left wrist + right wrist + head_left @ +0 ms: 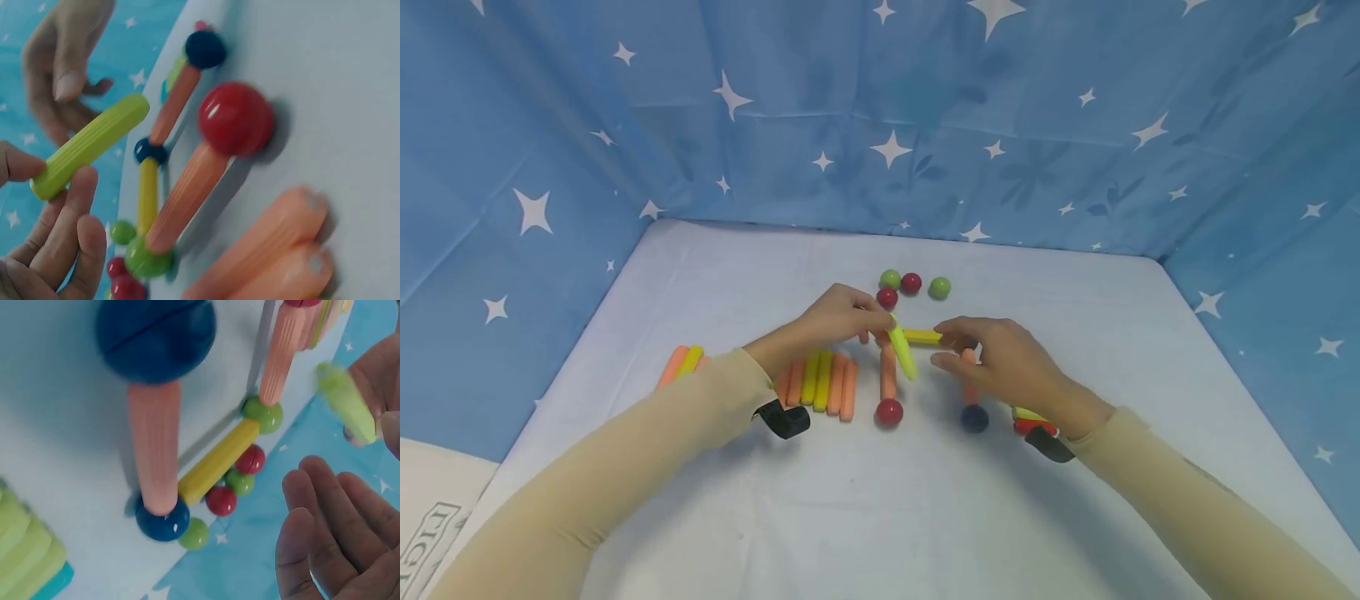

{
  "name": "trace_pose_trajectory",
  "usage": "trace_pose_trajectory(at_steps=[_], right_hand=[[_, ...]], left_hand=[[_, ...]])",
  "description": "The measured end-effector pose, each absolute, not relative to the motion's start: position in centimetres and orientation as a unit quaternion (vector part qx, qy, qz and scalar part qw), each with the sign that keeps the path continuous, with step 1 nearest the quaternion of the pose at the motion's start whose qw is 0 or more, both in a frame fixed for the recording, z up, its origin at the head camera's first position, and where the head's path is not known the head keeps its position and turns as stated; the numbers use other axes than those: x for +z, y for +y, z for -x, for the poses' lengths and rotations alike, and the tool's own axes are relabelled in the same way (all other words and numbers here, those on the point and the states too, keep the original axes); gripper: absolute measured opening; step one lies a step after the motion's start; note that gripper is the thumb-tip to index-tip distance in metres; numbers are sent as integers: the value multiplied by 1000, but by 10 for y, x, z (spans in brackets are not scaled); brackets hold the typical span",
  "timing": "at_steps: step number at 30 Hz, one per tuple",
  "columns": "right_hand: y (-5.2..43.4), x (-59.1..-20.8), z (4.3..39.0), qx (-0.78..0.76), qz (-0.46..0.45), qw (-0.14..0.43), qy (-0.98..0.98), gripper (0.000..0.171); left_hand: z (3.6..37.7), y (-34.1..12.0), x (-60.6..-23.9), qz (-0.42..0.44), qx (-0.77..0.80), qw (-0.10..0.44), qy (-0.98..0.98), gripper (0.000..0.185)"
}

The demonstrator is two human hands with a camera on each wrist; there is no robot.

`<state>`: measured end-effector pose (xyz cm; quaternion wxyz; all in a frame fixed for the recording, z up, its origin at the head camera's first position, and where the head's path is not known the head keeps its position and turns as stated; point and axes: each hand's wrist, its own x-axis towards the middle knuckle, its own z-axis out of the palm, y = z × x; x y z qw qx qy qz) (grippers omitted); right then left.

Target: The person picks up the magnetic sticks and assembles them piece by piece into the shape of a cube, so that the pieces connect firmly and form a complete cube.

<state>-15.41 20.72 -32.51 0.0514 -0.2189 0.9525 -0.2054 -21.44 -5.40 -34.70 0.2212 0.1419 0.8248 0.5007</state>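
Observation:
My left hand [842, 317] pinches one end of a yellow-green ridged rod [90, 147] between thumb and fingers, holding it in the air. My right hand [1011, 362] hovers to the right with fingers loosely bent and nothing in them. Below lies a three-sided frame of rods and balls. A red ball [236, 119] joins an orange rod [888, 372], which meets a green ball [263, 414]. From there a yellow rod [219, 461] runs to a blue ball [162, 517]. A second orange rod [154, 447] links that to a nearer blue ball [974, 418].
Loose red and green balls [940, 288] lie behind the frame. Left of it is a row of orange and yellow rods [823, 381], with more rods [682, 363] by the left forearm. Yellow-green rods [28, 544] lie near the right wrist. A blue star-patterned curtain [850, 108] surrounds the white table.

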Motion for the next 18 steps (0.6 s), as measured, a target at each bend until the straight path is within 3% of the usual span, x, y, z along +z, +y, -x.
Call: trace_pose_trajectory(at_steps=[7, 15, 18], right_hand=[[200, -334, 153, -223, 235, 64, 944, 32], [197, -343, 152, -228, 244, 87, 939, 34], [197, -344, 151, -206, 237, 83, 946, 32]], left_hand=[[199, -33, -353, -186, 509, 257, 800, 22], [198, -31, -360, -187, 501, 249, 807, 20], [201, -32, -362, -188, 503, 214, 816, 22]])
